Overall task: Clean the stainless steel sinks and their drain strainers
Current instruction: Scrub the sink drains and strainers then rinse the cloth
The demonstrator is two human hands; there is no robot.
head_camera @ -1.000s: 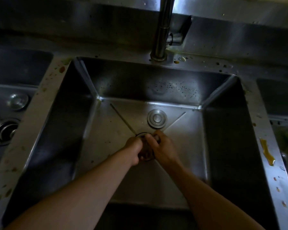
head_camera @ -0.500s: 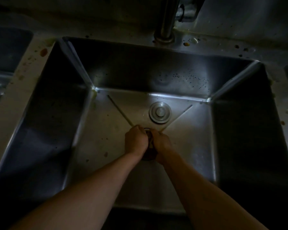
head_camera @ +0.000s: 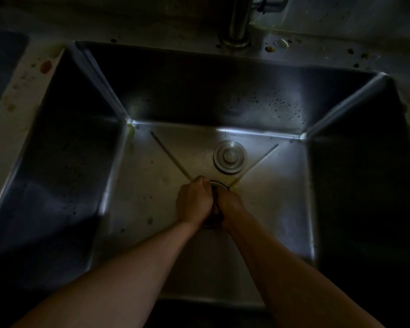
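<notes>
I see both hands down at drain, middle of sink floor. Left hand and right hand curled around strainer, mostly hidden; likely working it loose. Stopper parked just behind drain, out of way. Dim; exact grip unclear.

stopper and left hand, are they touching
Apart. The head view shows bare sink floor between the stopper and the left hand, which is at the drain nearer the camera.
</notes>
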